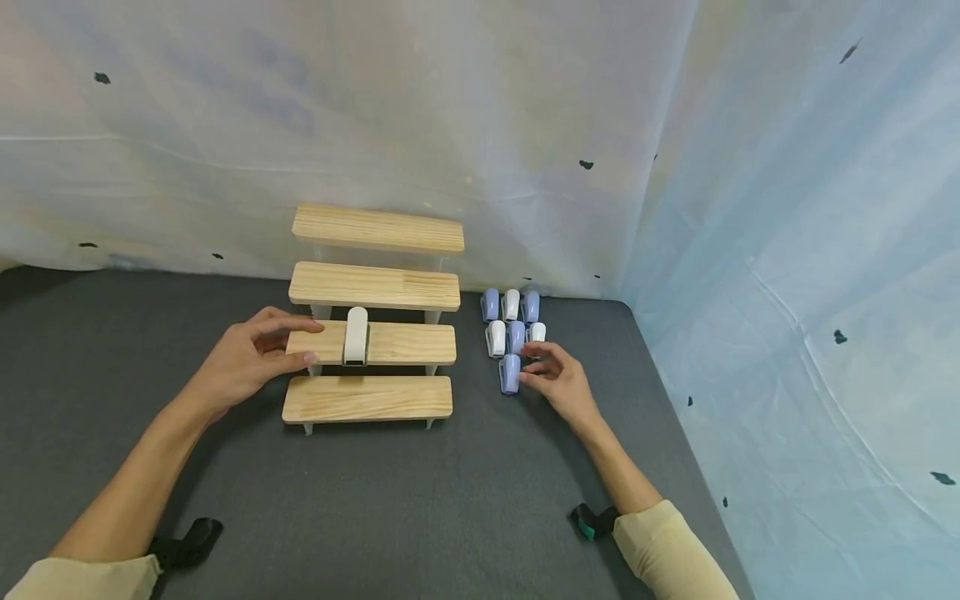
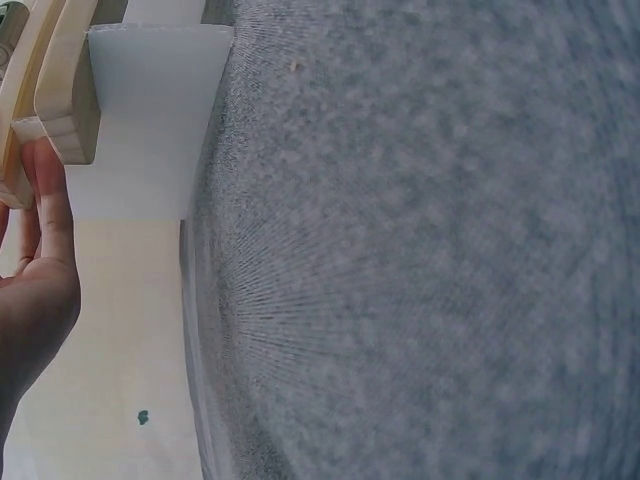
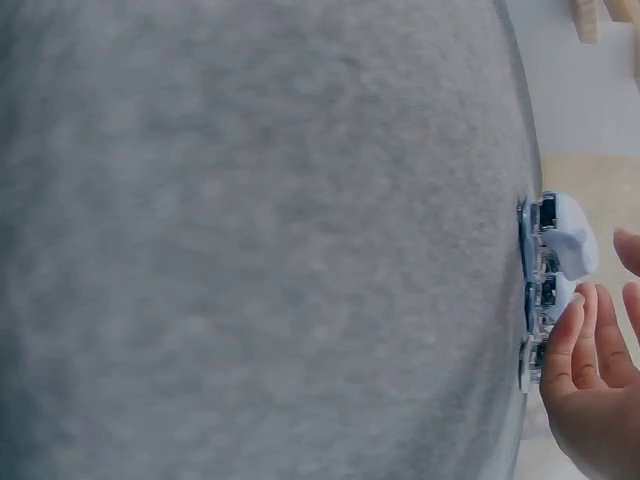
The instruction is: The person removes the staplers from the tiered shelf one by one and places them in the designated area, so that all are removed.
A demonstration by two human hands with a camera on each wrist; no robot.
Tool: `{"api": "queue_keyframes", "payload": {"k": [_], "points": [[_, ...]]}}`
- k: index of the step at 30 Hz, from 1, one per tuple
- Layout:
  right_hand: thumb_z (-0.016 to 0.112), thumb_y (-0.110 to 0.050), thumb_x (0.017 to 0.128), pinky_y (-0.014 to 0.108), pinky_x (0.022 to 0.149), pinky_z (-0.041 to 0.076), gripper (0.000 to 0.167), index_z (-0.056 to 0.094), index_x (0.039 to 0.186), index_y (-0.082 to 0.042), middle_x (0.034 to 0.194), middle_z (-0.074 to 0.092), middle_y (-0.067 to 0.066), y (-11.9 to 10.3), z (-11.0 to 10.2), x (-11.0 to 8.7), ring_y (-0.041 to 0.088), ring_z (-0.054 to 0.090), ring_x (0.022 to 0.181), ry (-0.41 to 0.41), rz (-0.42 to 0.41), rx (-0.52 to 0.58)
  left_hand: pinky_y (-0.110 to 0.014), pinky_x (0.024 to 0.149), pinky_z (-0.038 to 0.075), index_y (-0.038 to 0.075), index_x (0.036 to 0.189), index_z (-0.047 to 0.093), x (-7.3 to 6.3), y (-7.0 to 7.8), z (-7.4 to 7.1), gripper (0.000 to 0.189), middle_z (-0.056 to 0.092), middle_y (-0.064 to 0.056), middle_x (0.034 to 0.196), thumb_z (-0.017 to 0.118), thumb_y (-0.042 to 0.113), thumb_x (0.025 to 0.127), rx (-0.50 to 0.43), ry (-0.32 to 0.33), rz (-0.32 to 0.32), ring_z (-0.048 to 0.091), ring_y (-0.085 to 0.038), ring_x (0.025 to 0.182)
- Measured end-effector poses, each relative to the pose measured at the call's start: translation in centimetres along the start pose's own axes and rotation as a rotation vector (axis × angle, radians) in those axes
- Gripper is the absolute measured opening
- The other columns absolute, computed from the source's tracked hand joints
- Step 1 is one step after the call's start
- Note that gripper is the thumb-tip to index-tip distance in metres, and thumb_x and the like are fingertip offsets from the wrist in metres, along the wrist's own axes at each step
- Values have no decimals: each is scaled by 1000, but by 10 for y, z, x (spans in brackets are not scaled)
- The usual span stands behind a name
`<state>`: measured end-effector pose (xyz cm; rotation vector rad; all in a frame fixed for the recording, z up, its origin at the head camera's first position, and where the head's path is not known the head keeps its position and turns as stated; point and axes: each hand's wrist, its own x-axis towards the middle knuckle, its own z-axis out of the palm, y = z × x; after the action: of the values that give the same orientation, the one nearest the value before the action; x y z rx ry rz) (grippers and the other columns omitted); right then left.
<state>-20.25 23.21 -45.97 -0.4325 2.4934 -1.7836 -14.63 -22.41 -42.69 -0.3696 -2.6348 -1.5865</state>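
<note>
My left hand [image 1: 243,358] pinches the left end of a light wooden step [image 1: 408,343], the second from the front of a tiered stand, thumb at the front edge and fingers at the back. A white plastic clip [image 1: 356,333] lies across that step. To the right of the stand, my right hand [image 1: 558,383] hovers with thumb and fingers parted beside the nearest light-blue clip [image 1: 509,374]. In the right wrist view, the fingers are close to the blue clip [image 3: 572,235], and the thumb stands apart from it.
Behind the nearest blue clip stand several more, including a white clip [image 1: 496,338] and a blue clip [image 1: 490,304]. The stand's top step [image 1: 378,229] is close to the back curtain [image 1: 420,108]. Another curtain [image 1: 810,250] runs along the dark table's [image 1: 375,517] right side.
</note>
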Motion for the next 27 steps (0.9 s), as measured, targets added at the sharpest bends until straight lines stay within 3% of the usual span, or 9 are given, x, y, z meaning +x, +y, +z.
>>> {"api": "queue_keyframes", "payload": {"k": [6,20,27], "points": [[75,5,85,24,76,53,45,61,128,2,125,62,23,-9,2,2,39,61,100,38,-44,34,-17,84,39,12,130,65,0,0,0,40,51,-3,115,73,25,93,2,-6,-6,44,-18,100],[72,7,87,26,82,53,39,61,125,2,123,59,31,-37,12,7,46,58,100,14,-168,94,-23,77,36,12,130,65,1,2,0,41,50,-3,113,73,26,93,0,-7,-15,38,-21,92],[70,8,88,28,84,53,40,59,127,5,124,62,24,-46,18,11,46,58,103,-35,-194,152,-22,80,36,14,130,66,0,2,-1,40,51,-3,114,74,26,92,3,3,-36,38,-20,91]]}}
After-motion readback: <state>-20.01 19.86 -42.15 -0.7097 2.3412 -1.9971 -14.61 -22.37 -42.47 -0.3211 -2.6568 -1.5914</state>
